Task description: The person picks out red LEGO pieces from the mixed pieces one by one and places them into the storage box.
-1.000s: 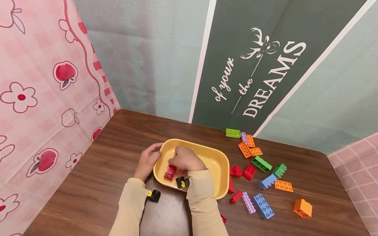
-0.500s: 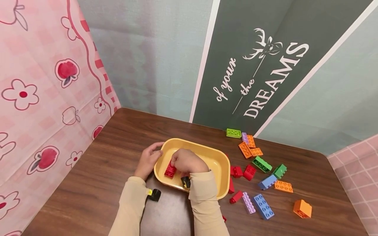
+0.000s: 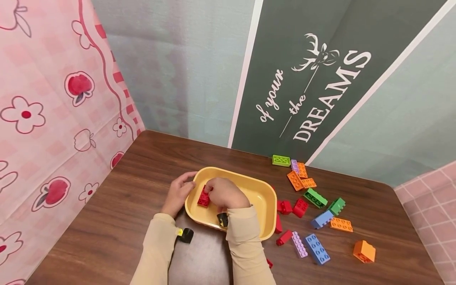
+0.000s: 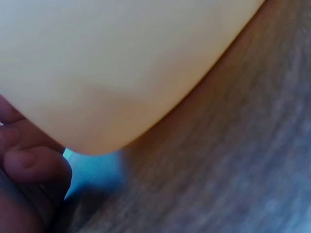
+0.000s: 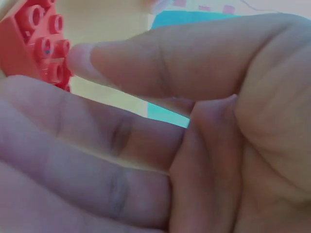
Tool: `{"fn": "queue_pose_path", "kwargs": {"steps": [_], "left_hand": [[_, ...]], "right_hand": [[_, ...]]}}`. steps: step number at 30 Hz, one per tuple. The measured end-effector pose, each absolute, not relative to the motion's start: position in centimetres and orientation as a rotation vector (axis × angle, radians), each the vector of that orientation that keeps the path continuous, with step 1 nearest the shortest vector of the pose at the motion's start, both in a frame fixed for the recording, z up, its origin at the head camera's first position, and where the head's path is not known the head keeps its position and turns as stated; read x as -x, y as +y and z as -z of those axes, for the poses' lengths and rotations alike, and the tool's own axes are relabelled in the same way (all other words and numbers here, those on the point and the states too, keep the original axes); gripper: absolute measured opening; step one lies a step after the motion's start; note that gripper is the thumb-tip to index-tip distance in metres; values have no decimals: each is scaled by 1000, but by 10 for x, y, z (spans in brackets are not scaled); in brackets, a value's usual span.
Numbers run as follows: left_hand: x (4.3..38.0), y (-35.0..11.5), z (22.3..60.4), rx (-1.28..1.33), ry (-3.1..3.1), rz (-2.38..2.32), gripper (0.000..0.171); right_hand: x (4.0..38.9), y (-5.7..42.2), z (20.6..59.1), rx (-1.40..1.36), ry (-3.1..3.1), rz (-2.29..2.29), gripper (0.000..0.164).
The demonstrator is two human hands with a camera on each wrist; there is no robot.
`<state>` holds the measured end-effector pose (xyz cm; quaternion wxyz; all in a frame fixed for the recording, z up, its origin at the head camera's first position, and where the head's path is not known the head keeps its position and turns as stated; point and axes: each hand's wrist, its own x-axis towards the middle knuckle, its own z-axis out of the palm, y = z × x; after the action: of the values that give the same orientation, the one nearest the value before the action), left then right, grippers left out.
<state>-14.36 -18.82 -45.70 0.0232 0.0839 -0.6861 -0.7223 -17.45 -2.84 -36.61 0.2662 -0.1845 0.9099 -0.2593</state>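
Note:
A shallow yellow tray (image 3: 265, 202) stands on the wooden table. My left hand (image 3: 178, 193) holds the tray's left end, its thumb at the rim. In the left wrist view, its curled fingers (image 4: 36, 165) lie beside the tray's pale outer wall (image 4: 112, 73). Inside the tray, at the left, is a red studded toy brick (image 3: 203, 200). My right hand (image 3: 227, 193) reaches in over it and pinches its upper end. The right wrist view has the thumb tip against the studs of the red brick (image 5: 46, 46); the forefinger's tip is partly out of view.
Right of the tray lie several loose bricks: red (image 3: 301, 208), green (image 3: 316, 198), blue (image 3: 318, 249), purple (image 3: 299, 244) and orange (image 3: 364, 251). A lime brick (image 3: 281, 160) sits near the back edge. Printed cloths hang behind the table and at its sides.
The red brick has shifted slightly toward the back of the tray and turned a little under my right hand. My left hand stays at the tray's left end.

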Motion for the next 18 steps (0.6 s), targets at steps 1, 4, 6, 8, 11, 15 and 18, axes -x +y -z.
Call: {"fn": "queue_pose_path", "kwargs": {"steps": [1, 4, 6, 8, 11, 15, 18], "left_hand": [[144, -187, 457, -260, -2129, 2236, 39], [145, -185, 456, -262, -2137, 2243, 39], [145, -184, 455, -270, -2140, 2247, 40], [145, -184, 455, -278, -2142, 2244, 40], [143, -185, 454, -306, -2125, 2241, 39], [141, -189, 453, -324, -2078, 2281, 39], [139, -196, 452, -343, -2065, 2280, 40]], "right_hand": [[175, -27, 364, 491, 2462, 707, 29], [174, -20, 357, 470, 2485, 741, 28], [174, -14, 351, 465, 2507, 776, 28], [172, -6, 343, 466, 2541, 828, 26], [169, 8, 329, 484, 2634, 917, 22], [164, 36, 312, 421, 2736, 1093, 17], [162, 64, 302, 294, 2786, 1165, 19]]}}
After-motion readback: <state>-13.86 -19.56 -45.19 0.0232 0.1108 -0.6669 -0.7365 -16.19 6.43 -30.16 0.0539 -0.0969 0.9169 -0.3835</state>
